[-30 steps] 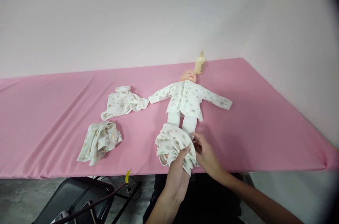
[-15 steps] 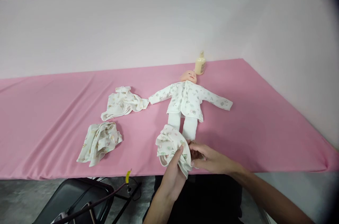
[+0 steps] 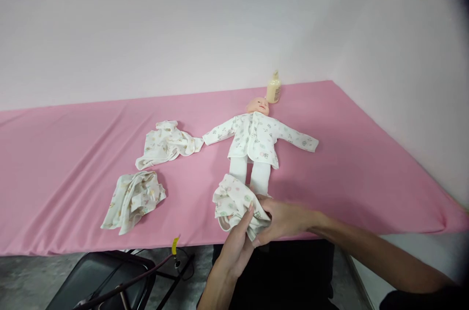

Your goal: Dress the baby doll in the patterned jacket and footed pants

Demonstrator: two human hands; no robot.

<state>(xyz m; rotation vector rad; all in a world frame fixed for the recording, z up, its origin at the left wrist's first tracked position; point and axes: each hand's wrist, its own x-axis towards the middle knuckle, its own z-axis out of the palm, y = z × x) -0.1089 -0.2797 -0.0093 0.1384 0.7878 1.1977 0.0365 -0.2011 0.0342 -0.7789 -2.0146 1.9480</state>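
Note:
A baby doll (image 3: 258,105) lies on its back, dressed in a white printed jacket (image 3: 253,138) and white leggings (image 3: 260,177). Bunched printed baby pants (image 3: 234,197) cover the ends of its legs, so the feet are hidden. My left hand (image 3: 236,246) grips the near edge of the pants, thumb on top. From the right side, my right hand (image 3: 282,219) closes around the same cloth, its fingertips partly hidden behind the fabric.
A pink cloth (image 3: 194,183) covers the table. Two crumpled printed garments, one upper (image 3: 166,144) and one lower (image 3: 135,200), lie to the left. A cream pump bottle (image 3: 273,89) stands by the doll's head. A black chair (image 3: 102,280) is below the near edge.
My right hand has moved from beside the pants' opening to wrap over the cloth's right edge. The left hand keeps its hold. The view has shifted slightly.

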